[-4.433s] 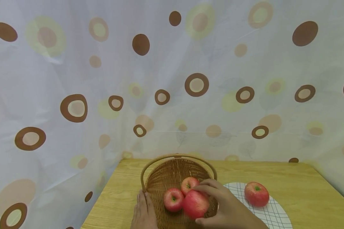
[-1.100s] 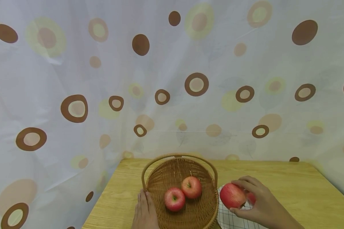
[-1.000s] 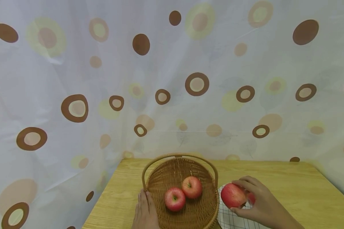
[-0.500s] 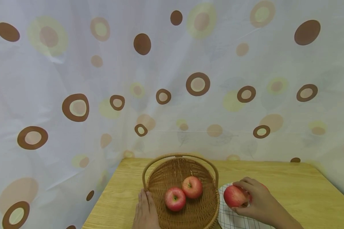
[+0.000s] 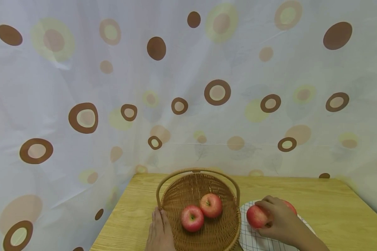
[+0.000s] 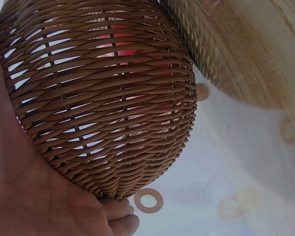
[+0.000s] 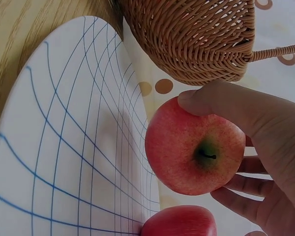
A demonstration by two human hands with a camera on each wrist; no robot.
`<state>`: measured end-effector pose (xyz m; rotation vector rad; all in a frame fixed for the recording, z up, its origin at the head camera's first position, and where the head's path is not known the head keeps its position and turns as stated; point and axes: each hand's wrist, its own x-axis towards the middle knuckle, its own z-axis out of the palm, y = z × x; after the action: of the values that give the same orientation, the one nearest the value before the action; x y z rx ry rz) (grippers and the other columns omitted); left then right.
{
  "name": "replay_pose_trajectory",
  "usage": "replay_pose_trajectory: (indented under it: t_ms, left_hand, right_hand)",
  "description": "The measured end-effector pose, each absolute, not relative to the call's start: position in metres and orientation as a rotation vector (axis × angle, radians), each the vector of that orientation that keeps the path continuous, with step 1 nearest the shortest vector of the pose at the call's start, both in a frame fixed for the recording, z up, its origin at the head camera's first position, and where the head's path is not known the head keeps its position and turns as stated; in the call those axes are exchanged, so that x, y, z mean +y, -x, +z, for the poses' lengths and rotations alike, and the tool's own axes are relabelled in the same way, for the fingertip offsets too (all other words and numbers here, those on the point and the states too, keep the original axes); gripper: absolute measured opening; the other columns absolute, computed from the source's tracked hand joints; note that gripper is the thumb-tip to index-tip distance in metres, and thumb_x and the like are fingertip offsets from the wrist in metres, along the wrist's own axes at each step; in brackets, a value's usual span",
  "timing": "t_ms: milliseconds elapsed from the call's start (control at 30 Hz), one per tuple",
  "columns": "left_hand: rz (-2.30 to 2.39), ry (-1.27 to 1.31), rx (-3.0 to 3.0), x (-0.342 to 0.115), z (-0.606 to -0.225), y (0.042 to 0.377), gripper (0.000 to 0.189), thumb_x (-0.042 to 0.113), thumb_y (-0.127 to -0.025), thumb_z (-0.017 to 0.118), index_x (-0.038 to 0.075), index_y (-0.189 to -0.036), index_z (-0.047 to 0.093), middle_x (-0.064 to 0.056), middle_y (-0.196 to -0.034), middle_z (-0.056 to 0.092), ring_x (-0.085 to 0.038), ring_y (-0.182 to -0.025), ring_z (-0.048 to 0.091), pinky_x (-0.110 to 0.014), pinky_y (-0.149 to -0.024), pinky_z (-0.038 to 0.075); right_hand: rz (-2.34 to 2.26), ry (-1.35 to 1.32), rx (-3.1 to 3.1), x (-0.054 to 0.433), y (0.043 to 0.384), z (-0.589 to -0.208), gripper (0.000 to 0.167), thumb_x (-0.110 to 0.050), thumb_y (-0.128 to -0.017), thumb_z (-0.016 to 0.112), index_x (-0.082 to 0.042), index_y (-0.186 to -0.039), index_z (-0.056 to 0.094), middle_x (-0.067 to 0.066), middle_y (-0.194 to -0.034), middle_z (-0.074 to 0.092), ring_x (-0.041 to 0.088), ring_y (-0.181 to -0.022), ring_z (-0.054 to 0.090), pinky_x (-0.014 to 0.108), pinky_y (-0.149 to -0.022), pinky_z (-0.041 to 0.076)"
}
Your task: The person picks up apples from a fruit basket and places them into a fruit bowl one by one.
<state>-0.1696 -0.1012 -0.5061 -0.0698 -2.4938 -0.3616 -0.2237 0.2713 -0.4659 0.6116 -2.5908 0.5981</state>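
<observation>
My right hand (image 5: 281,221) grips a red apple (image 5: 256,217) close over the white plate (image 5: 249,240) with blue grid lines. In the right wrist view, thumb and fingers span that apple, its stem end facing the camera. Another red apple (image 7: 182,222) is beside it, mostly hidden behind my hand in the head view. Left of the plate stands a brown wicker basket (image 5: 188,188) with an arched handle. Inside it, two red apples (image 5: 192,218) (image 5: 211,205) lie side by side. My left hand (image 5: 159,232) rests against the basket's left side, fingers extended.
Bare wooden table (image 5: 339,205) extends to the right of the plate and to the left of the basket. A white curtain (image 5: 188,122) with brown and yellow dots hangs behind the table and along its sides.
The right hand has carried one apple from the basket rightward over the plate, then lowered it slightly. Two apples stay in the basket. The left hand keeps its place on the basket.
</observation>
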Motion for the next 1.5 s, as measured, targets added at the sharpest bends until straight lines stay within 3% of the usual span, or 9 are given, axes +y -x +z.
replay_pose_trajectory:
  t_ms: [367,600,1000,1267,1500]
  left_hand:
    - [-0.448,0.058,-2.599,-0.103,-0.499,0.166,0.084,0.033,-0.088,0.080,-0.016,-0.149,0.048,-0.037,-0.160,0.041,-0.051,-0.145,0.049,-0.061,-0.111,0.049]
    - [-0.413,0.062,-2.562,-0.101,-0.501,0.168,0.077,0.024,-0.088,0.081,-0.016,-0.146,0.051,-0.037,-0.158,0.045,-0.050,-0.143,0.052,-0.059,-0.109,0.052]
    - [-0.464,0.045,-2.599,-0.102,-0.498,0.166,0.087,0.034,-0.087,0.081,-0.016,-0.149,0.047,-0.037,-0.160,0.041,-0.052,-0.146,0.048,-0.062,-0.112,0.048]
    - [-0.439,0.076,-2.557,-0.102,-0.499,0.167,0.078,0.019,-0.087,0.083,-0.016,-0.148,0.049,-0.038,-0.158,0.044,-0.052,-0.142,0.052,-0.062,-0.108,0.051]
    - [-0.432,0.078,-2.557,-0.103,-0.500,0.167,0.080,0.024,-0.086,0.083,-0.017,-0.147,0.050,-0.038,-0.157,0.044,-0.052,-0.142,0.052,-0.062,-0.107,0.052]
  right_hand:
    - [0.549,-0.629,-2.617,0.273,0.230,-0.472,0.064,-0.037,-0.059,0.101,-0.016,-0.114,0.076,-0.014,-0.104,0.064,0.009,-0.097,0.059,0.027,-0.071,0.056]
    - [0.548,-0.636,-2.636,0.274,0.231,-0.475,0.064,-0.039,-0.060,0.101,-0.015,-0.115,0.076,-0.013,-0.105,0.064,0.009,-0.097,0.059,0.026,-0.070,0.055]
    - [0.545,-0.663,-2.672,0.275,0.235,-0.477,0.063,-0.042,-0.064,0.099,-0.017,-0.116,0.076,-0.011,-0.106,0.064,0.010,-0.098,0.059,0.026,-0.071,0.055]
    - [0.581,-0.669,-2.671,0.275,0.235,-0.476,0.061,-0.045,-0.066,0.099,-0.018,-0.115,0.075,-0.011,-0.106,0.064,0.010,-0.097,0.061,0.025,-0.069,0.054]
    - [0.612,-0.635,-2.664,0.275,0.234,-0.477,0.062,-0.048,-0.067,0.099,-0.020,-0.116,0.075,-0.011,-0.107,0.064,0.007,-0.096,0.061,0.025,-0.070,0.054]
